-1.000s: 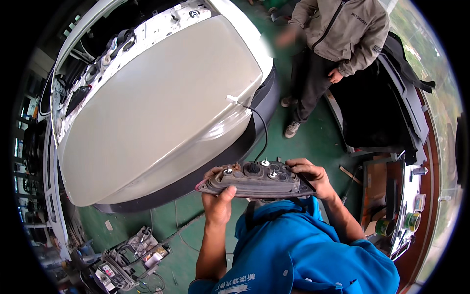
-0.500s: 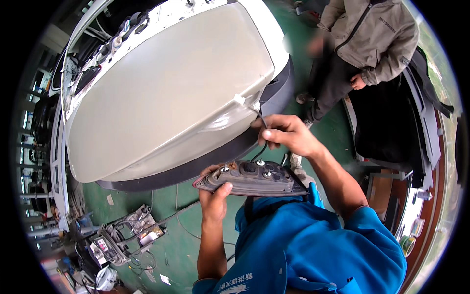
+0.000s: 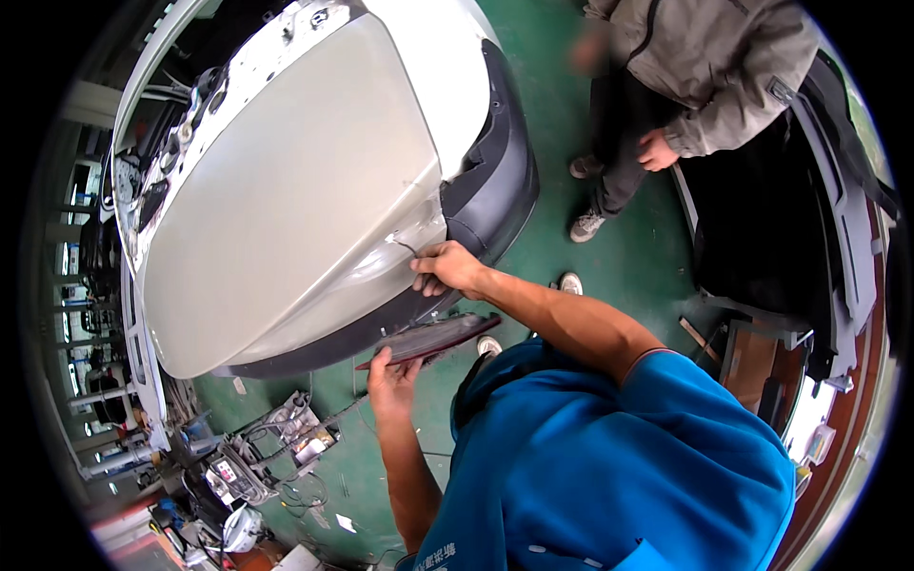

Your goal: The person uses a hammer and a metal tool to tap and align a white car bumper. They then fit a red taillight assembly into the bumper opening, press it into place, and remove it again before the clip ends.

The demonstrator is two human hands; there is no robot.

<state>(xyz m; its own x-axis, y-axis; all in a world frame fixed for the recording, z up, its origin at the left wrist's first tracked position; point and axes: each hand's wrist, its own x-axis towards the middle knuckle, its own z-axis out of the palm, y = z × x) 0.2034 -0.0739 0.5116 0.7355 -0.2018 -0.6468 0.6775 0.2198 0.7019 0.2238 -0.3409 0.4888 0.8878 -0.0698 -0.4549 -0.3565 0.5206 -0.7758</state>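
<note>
Right fingers: the right hand (image 3: pixel 443 267) is closed narrow, thumb and fingertips pinching a thin black cable (image 3: pixel 407 247), with the other fingers curled, just beside the lower right part of the broad beige-grey tailgate panel (image 3: pixel 286 200).
Left fingers: the left hand (image 3: pixel 391 385) grips the near end of a long, dark-backed lamp unit with a dark red rim (image 3: pixel 430 341), thumb on one side and fingers on the other.
Lamp place: below the panel's lower right edge, overlapping it nowhere in view (contact with the dark bumper behind cannot be told).
Lamp direction: long axis runs crosswise, rising slightly rightward; the narrow tip points right, the back toward the panel, the red rim toward the wearer.
Cable end: a small white connector (image 3: pixel 390 238) sits at the panel's glossy recess (image 3: pixel 367 266); the right hand hides the cable's run toward the lamp.
Progress: the lamp is off the panel, and I judge it unmounted; handling the cable seems the step in hand, with the lamp's seating undone.
Bumper: dark grey plastic (image 3: pixel 500 181), curving around the panel's lower and right sides.
Bystander: a person in a taupe jacket (image 3: pixel 709 71), right of the panel.
Floor gear: a grey metal machine with wires (image 3: pixel 249 464), below the panel.
</note>
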